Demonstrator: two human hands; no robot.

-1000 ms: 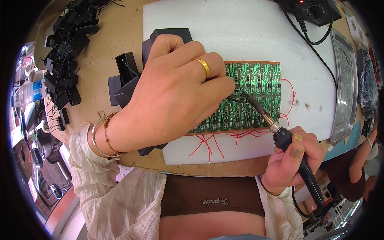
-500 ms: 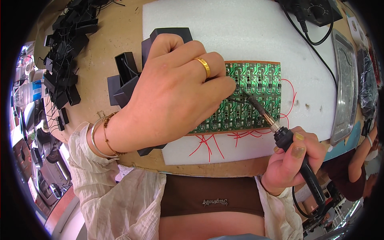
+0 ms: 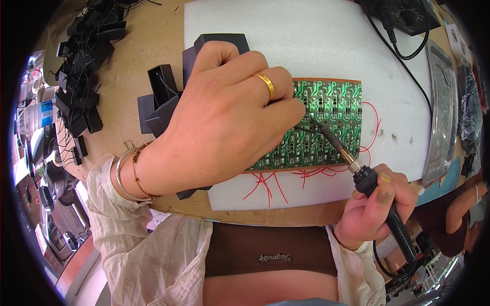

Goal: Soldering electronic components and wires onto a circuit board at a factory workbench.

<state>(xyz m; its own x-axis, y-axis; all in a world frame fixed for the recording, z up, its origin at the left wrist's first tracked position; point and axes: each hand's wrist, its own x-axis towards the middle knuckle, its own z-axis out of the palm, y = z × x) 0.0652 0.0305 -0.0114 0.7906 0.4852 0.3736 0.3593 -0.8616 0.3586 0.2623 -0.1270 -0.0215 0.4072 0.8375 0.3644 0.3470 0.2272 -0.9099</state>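
A green circuit board panel (image 3: pixel 337 109) with rows of small parts lies on a white foam sheet (image 3: pixel 306 41). My left hand (image 3: pixel 229 112) is closed above the panel's left part and hides much of it. From its fingertips a thin black wire (image 3: pixel 304 129) runs onto the board; the rest of that wire is hidden. My right hand (image 3: pixel 375 209) grips a soldering iron (image 3: pixel 363 176) by its black handle. The iron's dark tip is at the board's middle, close to the wire's end; whether they touch I cannot tell. Thin red wires (image 3: pixel 268 186) stick out past the panel's near and right edges.
Black plastic boxes (image 3: pixel 163 89) lie beside and behind my left hand. More black boxes with leads (image 3: pixel 94 56) are heaped at the far left. At the back right stands a black unit with a dial (image 3: pixel 408 18). A metal tray (image 3: pixel 441 112) is at the right.
Both hands, the board and the iron appear shifted very slightly to the right in the picture. Both holds are unchanged, and the iron's tip is still at the board.
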